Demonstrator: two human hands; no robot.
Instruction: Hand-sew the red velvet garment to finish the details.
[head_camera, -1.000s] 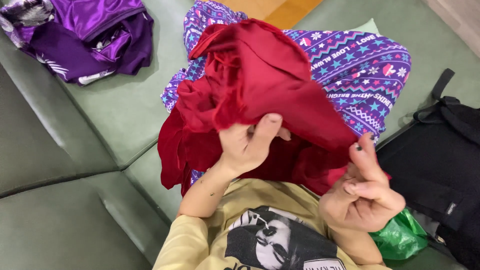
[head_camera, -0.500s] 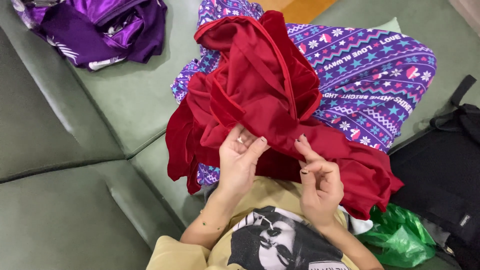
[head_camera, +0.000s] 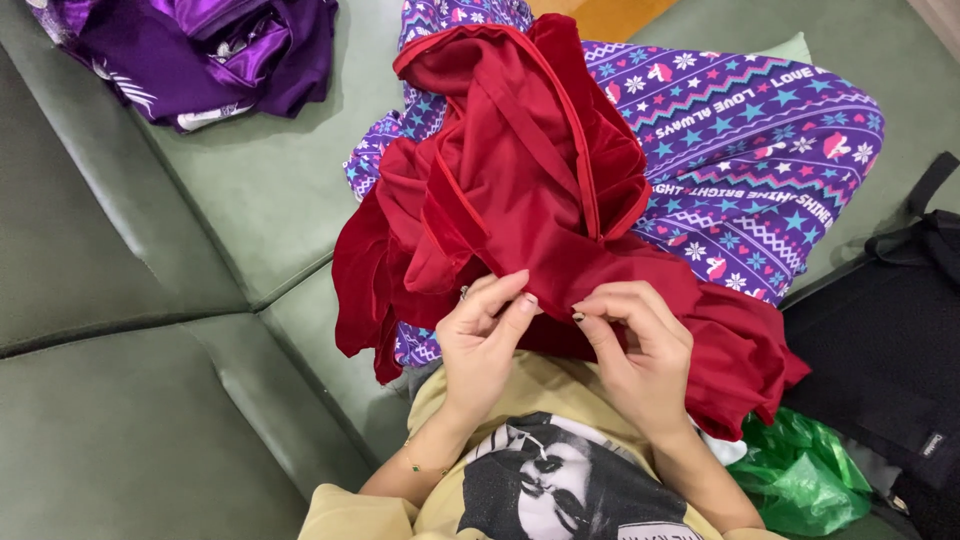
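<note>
Green leather cushions of a sofa (head_camera: 150, 420) fill the room's lower half, creased where two seat pads meet, and a strip of orange floor shows at the top edge. One person sits on it with two hands at work. Their left hand (head_camera: 485, 340) and right hand (head_camera: 635, 350) meet at the near edge of one red velvet garment (head_camera: 520, 190), which is heaped over the lap and spills down both sides; it lies on the purple patterned trousers (head_camera: 760, 150) — snowflakes, stars and lettering in bands — that cover the legs. The left hand's fingers are curled narrow, thumb and forefinger pinching a fold of the red cloth; the right hand's fingers are bent close too, its thumb and fingertips nipping the same hem just beside the left. The two hands are almost touching. One pile of shiny purple satin clothing (head_camera: 200, 50) lies well apart on the far cushion, at the upper left. One black bag (head_camera: 890, 340) rests against the right side of the seat, and one crumpled green plastic bag (head_camera: 800, 470) sits just beside it, near the right forearm. A yellow printed shirt (head_camera: 540, 470) covers the chest — one thin bracelet circles the left wrist.
</note>
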